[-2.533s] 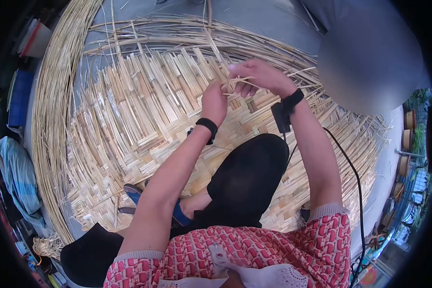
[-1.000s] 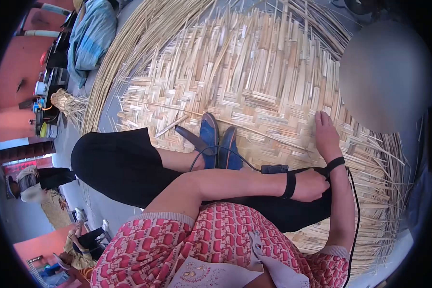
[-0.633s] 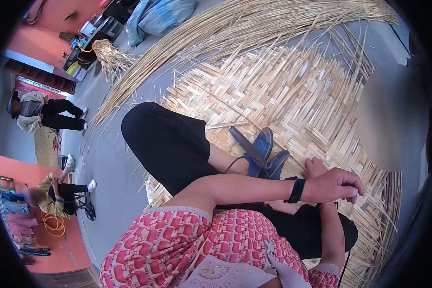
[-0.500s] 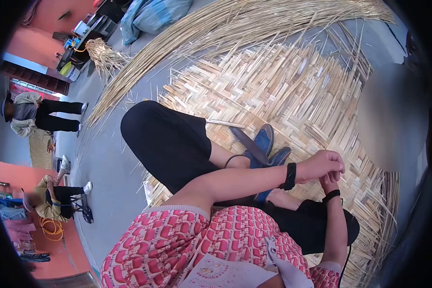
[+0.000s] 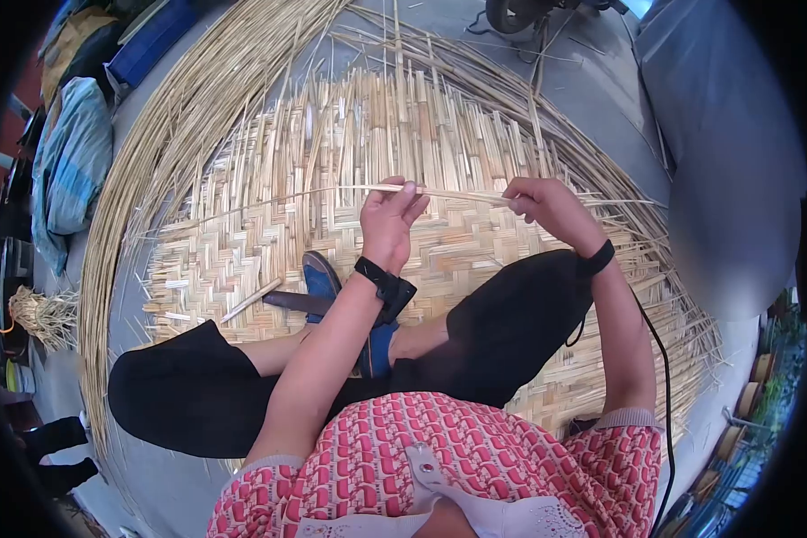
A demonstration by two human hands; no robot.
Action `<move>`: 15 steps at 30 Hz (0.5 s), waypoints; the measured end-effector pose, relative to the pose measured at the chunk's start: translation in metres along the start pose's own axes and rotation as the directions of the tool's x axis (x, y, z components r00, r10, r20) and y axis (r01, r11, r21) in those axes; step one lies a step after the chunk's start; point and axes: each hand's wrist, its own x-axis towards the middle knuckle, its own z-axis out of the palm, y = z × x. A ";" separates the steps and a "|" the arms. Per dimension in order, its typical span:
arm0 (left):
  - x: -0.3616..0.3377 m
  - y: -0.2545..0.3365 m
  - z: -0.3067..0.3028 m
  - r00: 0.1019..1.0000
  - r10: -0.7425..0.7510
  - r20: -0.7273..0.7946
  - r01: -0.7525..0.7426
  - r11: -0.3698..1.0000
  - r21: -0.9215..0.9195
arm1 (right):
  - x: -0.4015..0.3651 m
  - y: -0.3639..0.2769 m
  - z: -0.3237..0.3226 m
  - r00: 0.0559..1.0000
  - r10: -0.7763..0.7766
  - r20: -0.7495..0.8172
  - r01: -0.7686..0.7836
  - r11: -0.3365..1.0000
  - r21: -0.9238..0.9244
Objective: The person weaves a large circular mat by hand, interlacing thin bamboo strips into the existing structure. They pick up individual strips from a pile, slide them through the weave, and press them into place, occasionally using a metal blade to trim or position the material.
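Note:
A long, thin reed strip (image 5: pixel 468 195) stretches across in front of me, above the woven mat. My left hand (image 5: pixel 390 222) pinches it near the middle of the view, with a black band and a dark device on that wrist. Farther right, the fingers of my right hand (image 5: pixel 556 212) are closed on the same strip. Beneath both hands lies the reed mat (image 5: pixel 448 244), woven in a zigzag pattern, with loose strip ends fanning out on its far side. A dark, flat, blade-like tool (image 5: pixel 289 301) rests on the mat beside my blue shoe (image 5: pixel 321 276).
A long bundle of reeds (image 5: pixel 166 148) curves around the mat's left and far sides. A blue plastic sack (image 5: pixel 73 170) sits at the left. Part of another person (image 5: pixel 58 444) in black trousers shows at lower left. A large blurred grey shape (image 5: pixel 726 161) stands at the right.
My view has turned to the right and toward the mat's far side. My hands, earlier close together at the right, are now apart with a reed strip stretched between them.

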 end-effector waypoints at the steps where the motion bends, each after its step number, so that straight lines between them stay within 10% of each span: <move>1: -0.003 -0.008 0.002 0.999 -0.031 0.025 0.031 0.999 -0.014 | -0.007 0.005 0.004 0.997 -0.055 -0.061 0.044 0.984 -0.174; 4: -0.028 -0.044 0.029 0.983 -0.156 0.094 0.157 0.988 -0.006 | -0.011 0.009 0.031 0.945 -0.292 -0.148 0.282 0.956 -0.085; 5: -0.033 -0.050 0.036 0.984 -0.157 0.080 0.158 0.987 -0.001 | -0.014 0.000 0.031 0.998 -0.035 -0.048 0.040 0.994 0.104; 9: -0.028 -0.060 0.040 0.983 -0.177 0.046 0.177 0.984 0.004 | -0.027 0.027 0.023 0.985 0.068 -0.161 -0.082 0.994 -0.079; 15: -0.014 -0.083 0.042 0.984 -0.165 0.068 0.158 0.982 0.103 | -0.023 0.056 0.036 0.942 -0.070 -0.329 0.025 0.990 -0.139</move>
